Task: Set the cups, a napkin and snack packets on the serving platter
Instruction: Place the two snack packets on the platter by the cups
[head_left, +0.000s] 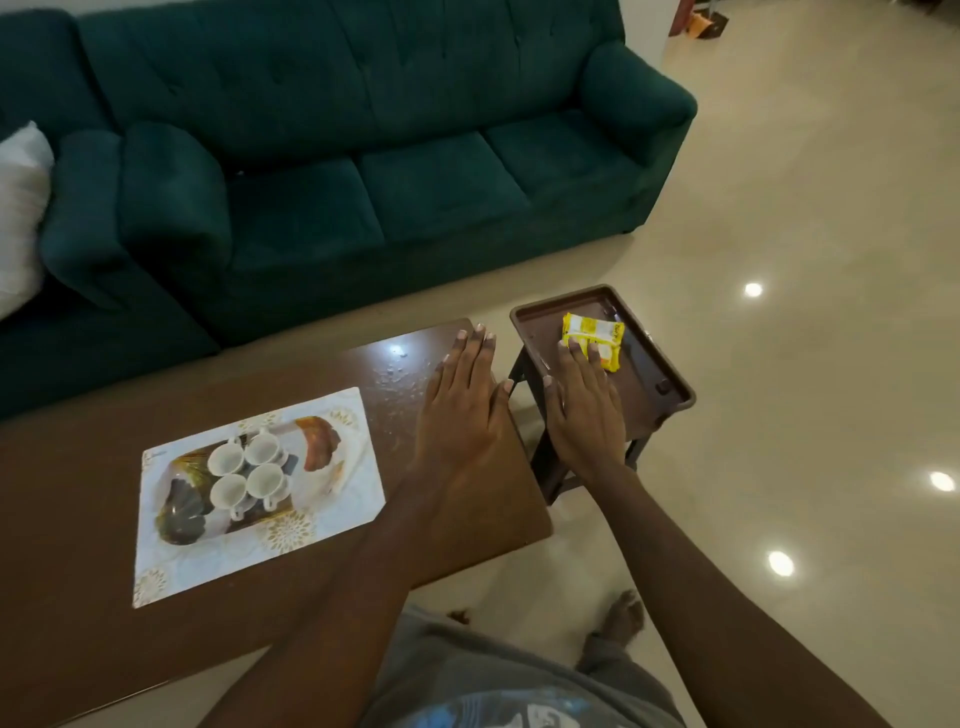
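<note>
Head view shows four white cups (247, 472) clustered on a glossy dark platter (179, 512), which sits on a patterned white mat (322, 525) on the brown tabletop (78, 467). A yellow snack packet (592, 340) lies in a brown tray (670, 400) on a small stool just beside the tabletop's end. No napkin can be made out for certain. The left hand (465, 410) rests flat on the tabletop, fingers spread, holding nothing. The right hand (584, 405) lies flat over the tray, its fingertips (576, 347) touching the packet's near edge, its grip unclosed. The packet looks light, soft and crinkly, probably slick; pinching a sealed end or its long sides should do. The cups look hard and breakable, best lifted by their handles
</note>
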